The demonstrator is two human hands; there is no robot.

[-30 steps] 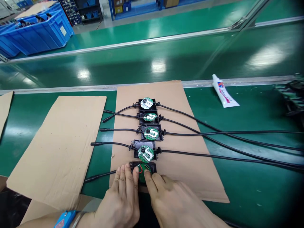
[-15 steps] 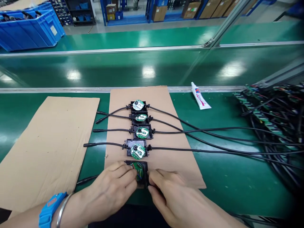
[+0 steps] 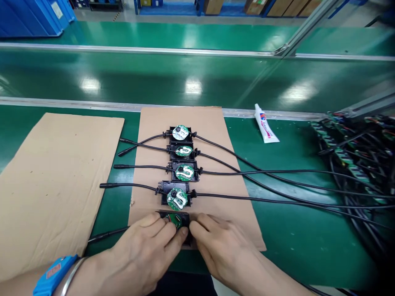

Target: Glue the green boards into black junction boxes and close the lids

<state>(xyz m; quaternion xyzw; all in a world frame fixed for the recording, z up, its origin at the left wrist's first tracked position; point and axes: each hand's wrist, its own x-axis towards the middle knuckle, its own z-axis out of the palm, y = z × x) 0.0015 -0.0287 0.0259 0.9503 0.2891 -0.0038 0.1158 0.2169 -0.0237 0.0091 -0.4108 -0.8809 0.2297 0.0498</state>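
Observation:
A row of small black housings, each with a round green circuit board and black cables, lies on a cardboard sheet. My left hand and my right hand meet at the nearest black housing at the sheet's front edge. Both hands pinch it from either side, fingers curled over its near rim, and its green board shows between them. The housing behind it carries a board with white paste. On my left wrist sit a blue strap and a metal bangle.
A second cardboard sheet lies to the left. A white glue tube rests by the belt rail. A pile of green boards and black cables fills the right side. Long cables run rightwards across the green table.
My fingers went from pressing flat on the nearest board to pinching its housing at both sides. The view swung right, bringing the pile of boards into sight.

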